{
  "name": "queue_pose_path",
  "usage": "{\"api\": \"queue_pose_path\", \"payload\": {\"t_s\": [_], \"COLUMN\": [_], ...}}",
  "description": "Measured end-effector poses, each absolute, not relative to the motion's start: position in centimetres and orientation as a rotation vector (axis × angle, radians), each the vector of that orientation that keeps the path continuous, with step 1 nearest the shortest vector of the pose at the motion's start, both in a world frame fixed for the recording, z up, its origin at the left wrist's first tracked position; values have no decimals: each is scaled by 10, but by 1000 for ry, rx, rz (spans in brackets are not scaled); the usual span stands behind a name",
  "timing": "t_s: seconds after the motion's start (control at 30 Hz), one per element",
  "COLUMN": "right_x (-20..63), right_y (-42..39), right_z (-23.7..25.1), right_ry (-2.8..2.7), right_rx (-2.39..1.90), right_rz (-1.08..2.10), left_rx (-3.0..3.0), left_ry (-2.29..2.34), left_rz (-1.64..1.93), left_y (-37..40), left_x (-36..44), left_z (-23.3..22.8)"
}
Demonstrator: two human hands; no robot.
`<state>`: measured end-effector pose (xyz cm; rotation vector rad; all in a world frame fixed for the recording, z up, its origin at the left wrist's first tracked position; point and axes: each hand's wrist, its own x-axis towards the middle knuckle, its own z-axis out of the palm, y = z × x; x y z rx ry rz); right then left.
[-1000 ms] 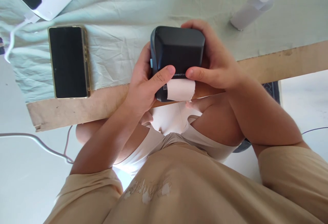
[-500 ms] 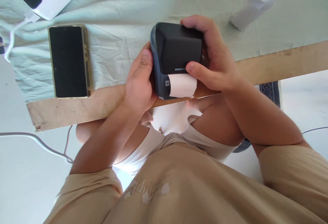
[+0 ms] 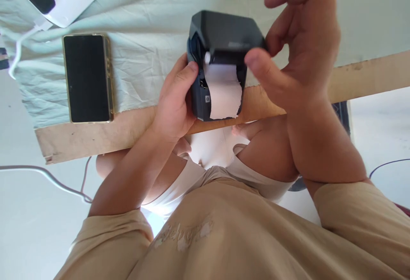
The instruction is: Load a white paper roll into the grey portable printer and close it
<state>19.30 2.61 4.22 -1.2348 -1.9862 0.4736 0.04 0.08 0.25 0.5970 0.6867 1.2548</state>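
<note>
Left hand [image 3: 174, 100] wraps the label printer [image 3: 221, 64] body to steady it on the desk [image 3: 96, 137] edge; right hand [image 3: 297, 53] grip pinches its raised lid, paper strip [image 3: 224, 92] exposed.

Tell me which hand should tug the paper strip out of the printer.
Right, probably. The right hand pinches only the raised lid, its thumb beside the paper strip; the left hand grips the printer body.

You see a small dark grey printer of matt, smooth plastic [image 3: 224, 30] feeding a white strip of matt paper [image 3: 224, 94] with a ragged torn end. It sits over a creased pale green cloth [image 3: 144, 57] on a rough bare wooden board [image 3: 96, 134]. The black phone with gold edging [image 3: 87, 78] has a glossy screen.
</note>
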Motion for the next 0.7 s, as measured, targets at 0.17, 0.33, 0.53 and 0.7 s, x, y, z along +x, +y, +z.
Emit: {"api": "queue_pose_path", "payload": {"t_s": [0.17,0.33,0.53,0.7], "right_x": [179,176,170,176], "right_y": [29,31,22,23], "right_z": [50,47,53,60], "right_ry": [-1613,-1853,-2321,-2462], "right_rx": [-1187,-1223,-1464,-1503], "right_rz": [412,268,264,306], "left_rx": [688,729,738,795], "left_ry": [760,712,700,750], "left_rz": [1252,1227,1223,1186], "left_y": [-2,-2,-3,-6], "left_x": [-3,-4,-3,-2], "left_z": [2,1,4,3]}}
